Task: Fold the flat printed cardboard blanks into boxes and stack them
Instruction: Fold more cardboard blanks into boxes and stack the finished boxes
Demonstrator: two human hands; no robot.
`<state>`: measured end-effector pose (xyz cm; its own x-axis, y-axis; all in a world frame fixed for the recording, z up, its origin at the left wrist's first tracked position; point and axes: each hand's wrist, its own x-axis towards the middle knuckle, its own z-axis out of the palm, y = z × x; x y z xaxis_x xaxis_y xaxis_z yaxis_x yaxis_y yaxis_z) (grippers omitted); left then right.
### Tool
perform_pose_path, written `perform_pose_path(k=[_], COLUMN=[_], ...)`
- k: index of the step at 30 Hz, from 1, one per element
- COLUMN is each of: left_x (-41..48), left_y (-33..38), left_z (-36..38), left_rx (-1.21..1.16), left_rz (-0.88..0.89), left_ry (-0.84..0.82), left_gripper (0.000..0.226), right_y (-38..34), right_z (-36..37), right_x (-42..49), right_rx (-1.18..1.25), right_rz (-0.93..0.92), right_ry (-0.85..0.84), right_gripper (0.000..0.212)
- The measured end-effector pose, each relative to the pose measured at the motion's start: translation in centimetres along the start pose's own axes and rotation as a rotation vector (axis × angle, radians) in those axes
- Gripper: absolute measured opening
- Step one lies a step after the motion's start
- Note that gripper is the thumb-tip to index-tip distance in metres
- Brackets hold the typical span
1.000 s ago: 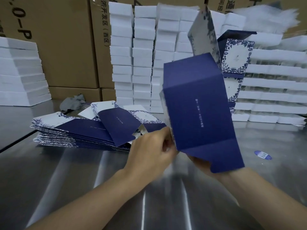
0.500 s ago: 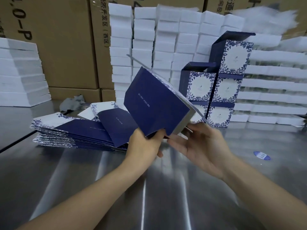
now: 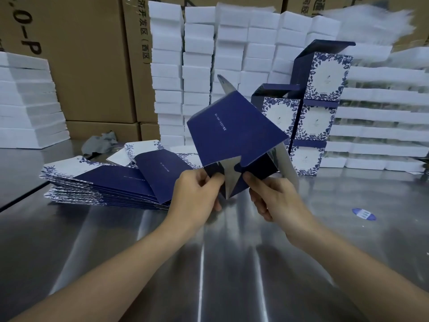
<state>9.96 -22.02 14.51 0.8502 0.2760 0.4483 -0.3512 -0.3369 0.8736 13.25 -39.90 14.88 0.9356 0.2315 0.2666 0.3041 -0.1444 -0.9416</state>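
A navy blue cardboard blank (image 3: 232, 133) is held above the steel table (image 3: 116, 252), partly opened into a tube, its bottom flaps toward me. My left hand (image 3: 197, 194) pinches the left bottom flap. My right hand (image 3: 274, 196) pinches the right bottom flap. A silvery grey inner face shows between the flaps. A pile of flat blue-and-white blanks (image 3: 104, 180) lies on the table to the left. Several folded boxes (image 3: 311, 117) with floral white fronts stand stacked at the back right, the top ones with lids open.
Tall columns of white foam blocks (image 3: 199, 66) and brown shipping cartons (image 3: 88, 66) wall off the back. More foam slabs (image 3: 25, 101) sit at far left. A grey rag (image 3: 99, 142) lies behind the pile. A blue oval sticker (image 3: 364, 213) is on the table at right.
The blank has swung from upright at right to centre, and has opened from flat into a tube. My right hand, open half a second ago, now pinches a bottom flap.
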Motion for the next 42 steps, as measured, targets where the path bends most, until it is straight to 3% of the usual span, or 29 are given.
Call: perform_pose_path(k=[4, 7, 11, 15, 18, 21, 24, 29, 34, 42], left_x=[0.2, 0.2, 0.6, 0.5, 0.0, -0.7, -1.2, -1.5, -1.4, -1.4], left_y=[-0.1, 0.1, 0.2, 0.3, 0.2, -0.2, -0.3, 0.0, -0.1, -0.3], left_z=[-0.3, -0.6, -0.9, -0.4, 0.2, 1.1, 1.6, 1.9, 2.2, 2.2], left_rx=[-0.026, 0.038, 0.054, -0.014, -0.006, 0.017, -0.174, -0.405, -0.551, -0.545], left_rz=[-0.023, -0.019, -0.050, -0.068, -0.090, -0.203, -0.367, -0.420, -0.506, -0.487], left_ry=[-0.045, -0.085, -0.096, -0.076, -0.122, -0.261, -0.322, -0.359, -0.261, -0.233], left_gripper=[0.039, 0.049, 0.042, 0.049, 0.053, 0.046, 0.036, 0.029, 0.037, 0.036], right_y=[-0.4, -0.6, 0.1, 0.4, 0.6, 0.5, 0.4, 0.4, 0.4, 1.0], right_z=[-0.2, -0.4, -0.9, -0.9, -0.9, -0.4, -0.2, 0.1, 0.7, 2.0], right_x=[-0.2, 0.0, -0.1, 0.2, 0.4, 0.6, 0.5, 0.1, 0.0, -0.8], right_rx=[-0.019, 0.012, 0.052, 0.064, 0.065, 0.232, 0.307, 0.301, 0.344, 0.314], right_rz=[0.053, 0.052, -0.007, -0.066, -0.055, 0.061, 0.165, 0.170, 0.181, 0.224], right_ry=[0.073, 0.139, 0.151, 0.192, 0.250, 0.269, 0.279, 0.288, 0.220, -0.109], right_gripper=[0.065, 0.048, 0.041, 0.053, 0.033, 0.048, 0.048, 0.048, 0.052, 0.041])
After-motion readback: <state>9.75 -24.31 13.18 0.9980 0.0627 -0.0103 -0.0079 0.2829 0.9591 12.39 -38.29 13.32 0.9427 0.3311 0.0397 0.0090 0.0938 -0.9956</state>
